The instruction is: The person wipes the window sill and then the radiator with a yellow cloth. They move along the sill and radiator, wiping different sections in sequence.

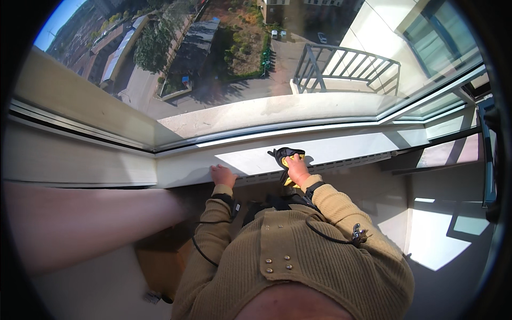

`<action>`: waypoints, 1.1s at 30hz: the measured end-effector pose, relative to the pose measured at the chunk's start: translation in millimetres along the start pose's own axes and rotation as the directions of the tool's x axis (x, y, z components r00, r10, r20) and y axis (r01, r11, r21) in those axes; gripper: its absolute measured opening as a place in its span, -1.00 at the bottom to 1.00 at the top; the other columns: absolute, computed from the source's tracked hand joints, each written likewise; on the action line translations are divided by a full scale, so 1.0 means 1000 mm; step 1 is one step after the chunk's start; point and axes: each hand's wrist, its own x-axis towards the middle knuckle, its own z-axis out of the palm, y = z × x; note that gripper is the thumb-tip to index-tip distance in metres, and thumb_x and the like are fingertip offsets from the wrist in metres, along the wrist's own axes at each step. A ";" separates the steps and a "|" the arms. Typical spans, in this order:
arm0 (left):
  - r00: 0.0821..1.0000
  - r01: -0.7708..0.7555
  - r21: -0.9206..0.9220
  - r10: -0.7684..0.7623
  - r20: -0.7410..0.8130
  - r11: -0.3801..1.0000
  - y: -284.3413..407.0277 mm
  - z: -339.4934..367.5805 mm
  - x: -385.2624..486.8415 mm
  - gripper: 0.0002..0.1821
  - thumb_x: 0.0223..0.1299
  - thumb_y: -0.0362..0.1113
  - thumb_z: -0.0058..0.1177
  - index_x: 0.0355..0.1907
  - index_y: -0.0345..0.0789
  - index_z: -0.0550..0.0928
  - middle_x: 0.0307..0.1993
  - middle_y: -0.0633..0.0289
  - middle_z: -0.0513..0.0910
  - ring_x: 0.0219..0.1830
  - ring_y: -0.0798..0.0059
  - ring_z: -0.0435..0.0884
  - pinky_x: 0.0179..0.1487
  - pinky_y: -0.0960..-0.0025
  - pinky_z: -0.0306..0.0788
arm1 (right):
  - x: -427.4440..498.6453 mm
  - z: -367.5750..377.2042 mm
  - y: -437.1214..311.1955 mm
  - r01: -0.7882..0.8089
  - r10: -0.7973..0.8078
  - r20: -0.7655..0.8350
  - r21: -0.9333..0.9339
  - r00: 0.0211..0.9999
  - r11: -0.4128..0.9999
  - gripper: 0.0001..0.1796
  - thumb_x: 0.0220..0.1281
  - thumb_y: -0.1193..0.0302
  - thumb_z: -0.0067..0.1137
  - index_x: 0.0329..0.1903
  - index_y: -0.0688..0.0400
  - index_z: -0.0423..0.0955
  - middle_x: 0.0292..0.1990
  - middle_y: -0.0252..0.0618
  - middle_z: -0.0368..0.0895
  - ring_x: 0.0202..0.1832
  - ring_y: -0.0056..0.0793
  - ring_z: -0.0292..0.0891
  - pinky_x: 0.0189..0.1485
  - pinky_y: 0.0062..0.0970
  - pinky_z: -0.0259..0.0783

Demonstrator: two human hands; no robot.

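My right hand point(298, 169) grips a black and yellow cloth point(287, 154) on the white windowsill point(336, 148). Part of the cloth lies flat on the sill, and a yellow end hangs below my wrist past the front edge. My left hand point(223, 176) rests on the sill's front edge with its fingers on the surface, to the left of the cloth. Nothing shows in that hand. Sunlight covers much of the sill, while its left end lies in shadow. Just behind the sill stands the window pane point(240, 80) in its white frame point(264, 131).
A slotted radiator grille point(320, 165) runs under the sill's front edge. Cables hang from both of my sleeves. Behind my left arm stands a brown wooden piece of furniture point(162, 260). Outside the glass is a metal railing point(348, 66). A dark-framed window sash point(489, 152) stands at right.
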 end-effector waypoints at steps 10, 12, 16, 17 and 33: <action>1.000 0.025 -0.173 -0.024 0.010 0.985 -0.002 0.004 -0.004 0.01 -0.08 0.19 0.20 0.20 -0.61 0.21 0.22 -0.15 0.28 0.31 -0.05 0.12 0.38 0.18 -0.02 | -0.008 0.005 -0.002 -0.011 0.020 -0.081 0.105 0.997 0.994 -0.55 -0.08 0.55 0.11 -0.02 -0.02 0.42 -0.10 -0.06 0.33 -0.09 0.08 0.36 -0.04 -0.15 0.37; 0.999 0.047 -0.192 -0.050 -0.011 0.980 -0.002 0.002 -0.008 0.00 -0.08 0.19 0.20 0.20 -0.60 0.22 0.23 -0.15 0.27 0.32 -0.05 0.10 0.38 0.18 -0.02 | -0.006 0.004 0.001 -0.035 0.036 -0.012 0.077 0.999 0.996 -0.48 -0.14 0.49 0.22 0.01 -0.02 0.39 -0.08 -0.08 0.31 -0.08 0.07 0.36 -0.02 -0.16 0.37; 0.994 0.106 -0.248 -0.108 0.004 0.963 0.001 -0.010 -0.018 0.00 -0.08 0.17 0.21 0.21 -0.57 0.21 0.23 -0.17 0.24 0.33 -0.04 0.10 0.36 0.18 0.04 | 0.004 -0.006 0.022 -0.025 0.027 -0.015 0.126 1.000 0.992 -0.50 -0.11 0.49 0.20 0.01 -0.05 0.40 -0.07 -0.07 0.31 -0.07 0.08 0.35 0.00 -0.15 0.37; 0.992 0.130 -0.254 -0.126 0.032 0.958 0.002 -0.015 -0.019 0.01 -0.10 0.16 0.24 0.22 -0.56 0.19 0.22 -0.19 0.24 0.33 -0.04 0.10 0.33 0.19 0.11 | 0.007 -0.011 0.034 -0.039 0.045 -0.033 0.162 0.998 0.986 -0.52 -0.10 0.49 0.19 0.00 -0.05 0.41 -0.07 -0.06 0.31 -0.07 0.09 0.35 0.01 -0.14 0.37; 0.921 0.276 -0.070 -0.243 0.304 0.959 0.119 -0.026 0.001 0.07 -0.18 0.45 0.07 0.12 -0.53 0.41 0.24 -0.29 0.22 0.34 -0.09 0.13 0.33 0.12 0.11 | -0.016 -0.087 0.341 -0.580 0.615 -0.258 0.206 0.745 0.788 -0.55 -0.08 0.48 0.16 -0.02 0.00 0.39 -0.04 0.01 0.32 -0.05 0.07 0.38 0.01 -0.19 0.38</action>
